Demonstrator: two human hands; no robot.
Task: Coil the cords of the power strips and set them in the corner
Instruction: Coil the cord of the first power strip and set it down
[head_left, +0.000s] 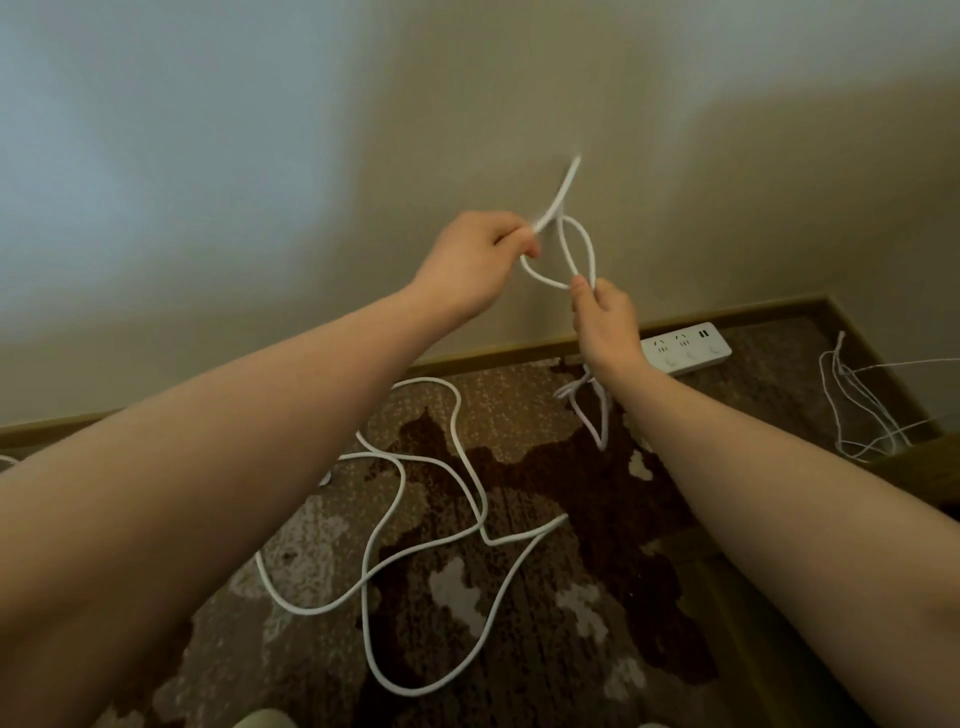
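- A thin white round cord (566, 249) is held raised before the beige wall, at 12 o'clock in the view; its loops are pinched by the left hand (475, 260) and clamped in the curled fingers of the right hand (605, 317).
- The white plastic power strip (685, 353) lies by the baseboard at 2 o'clock (near the corner).
- Slack sprawls on the brown patterned carpet (571, 597) at 6 o'clock.
- Loops are best kept even, with slack drawn in gradually so kinks are avoided.
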